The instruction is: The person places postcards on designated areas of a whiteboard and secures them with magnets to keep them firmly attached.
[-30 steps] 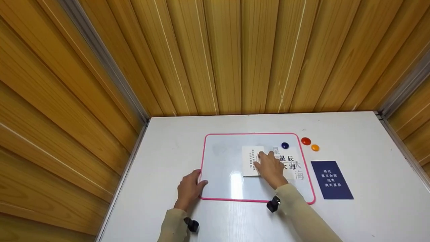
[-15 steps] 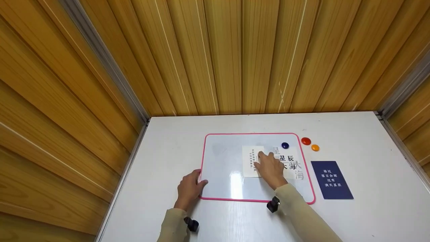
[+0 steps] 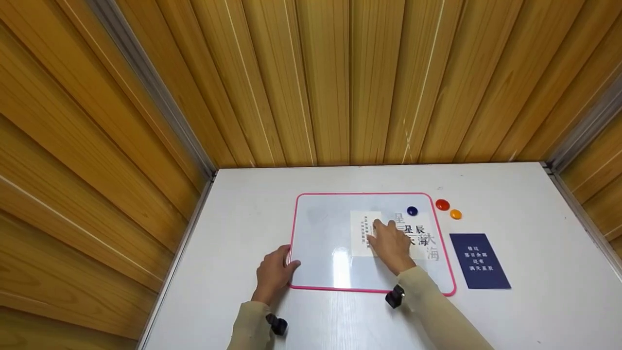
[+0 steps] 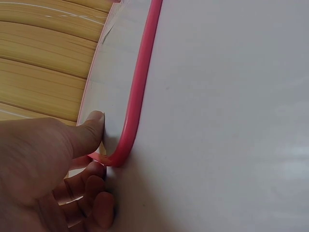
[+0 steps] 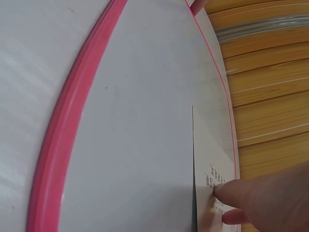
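Note:
A whiteboard with a pink frame lies on the table. My left hand pinches its near left edge, the thumb on the board's face and the fingers at the outer side of the frame, as the left wrist view shows. On the board's right half lies a white card with small printed columns. My right hand presses its fingertips on this card, fingers spread. Beside that hand is a pale sheet with large black and grey characters, partly covered by it. A dark blue round magnet sits at the sheet's top edge.
A red round magnet and an orange one lie on the table beyond the board's right edge. A navy card with white characters is to the board's right. Wood-patterned walls stand behind and at both sides.
A dark line along the white card's near edge, seen a second ago, is gone, and that edge looks flatter. Both hands stay in place.

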### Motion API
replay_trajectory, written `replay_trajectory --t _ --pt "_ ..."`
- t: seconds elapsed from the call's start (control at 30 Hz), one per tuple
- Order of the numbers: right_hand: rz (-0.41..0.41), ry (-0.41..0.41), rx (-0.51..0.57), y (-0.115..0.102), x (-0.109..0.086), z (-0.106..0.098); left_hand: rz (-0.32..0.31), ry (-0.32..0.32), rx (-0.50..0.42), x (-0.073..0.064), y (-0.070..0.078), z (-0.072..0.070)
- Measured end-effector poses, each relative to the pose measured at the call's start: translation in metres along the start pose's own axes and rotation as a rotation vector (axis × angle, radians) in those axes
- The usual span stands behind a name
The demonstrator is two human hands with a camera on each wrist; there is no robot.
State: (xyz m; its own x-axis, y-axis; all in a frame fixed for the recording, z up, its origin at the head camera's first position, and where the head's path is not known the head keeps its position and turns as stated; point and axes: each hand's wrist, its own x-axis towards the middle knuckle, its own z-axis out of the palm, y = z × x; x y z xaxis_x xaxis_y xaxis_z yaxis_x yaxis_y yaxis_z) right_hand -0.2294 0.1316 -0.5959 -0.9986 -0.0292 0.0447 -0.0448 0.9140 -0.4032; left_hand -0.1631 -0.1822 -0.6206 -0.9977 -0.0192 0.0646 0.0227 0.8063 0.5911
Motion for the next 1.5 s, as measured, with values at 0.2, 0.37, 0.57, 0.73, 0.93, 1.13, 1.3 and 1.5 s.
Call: replay_trajectory --t 0.2,0.37,0.57,0.73,0.93,1.13,1.3,1.5 --pt "0.007 0.000 0.006 -0.001 0.000 0.000 -0.009 -0.003 0.001 0.001 0.000 0.001" --pt "0.003 0.002 0.010 0.000 0.000 0.000 -0.010 0.002 -0.004 0.001 0.000 0.000" --pt "0.000 0.021 0.010 0.001 0.001 0.001 -0.005 0.004 -0.016 0.000 0.001 0.000" --pt "-0.001 0.018 0.006 0.001 0.001 0.001 -0.010 0.001 -0.013 0.001 0.002 0.000" --pt "0.001 0.008 0.011 0.001 0.001 0.000 -0.021 -0.008 -0.016 0.002 0.002 0.001" --pt "-0.007 0.010 0.015 -0.001 0.001 -0.006 -0.034 -0.012 -0.022 0.002 0.003 0.001" --pt "-0.008 0.031 0.014 0.000 0.003 -0.011 -0.033 -0.009 -0.023 0.001 0.003 0.001" --pt "-0.009 0.043 0.015 0.004 0.005 -0.017 -0.023 0.004 -0.016 0.001 0.003 0.001"
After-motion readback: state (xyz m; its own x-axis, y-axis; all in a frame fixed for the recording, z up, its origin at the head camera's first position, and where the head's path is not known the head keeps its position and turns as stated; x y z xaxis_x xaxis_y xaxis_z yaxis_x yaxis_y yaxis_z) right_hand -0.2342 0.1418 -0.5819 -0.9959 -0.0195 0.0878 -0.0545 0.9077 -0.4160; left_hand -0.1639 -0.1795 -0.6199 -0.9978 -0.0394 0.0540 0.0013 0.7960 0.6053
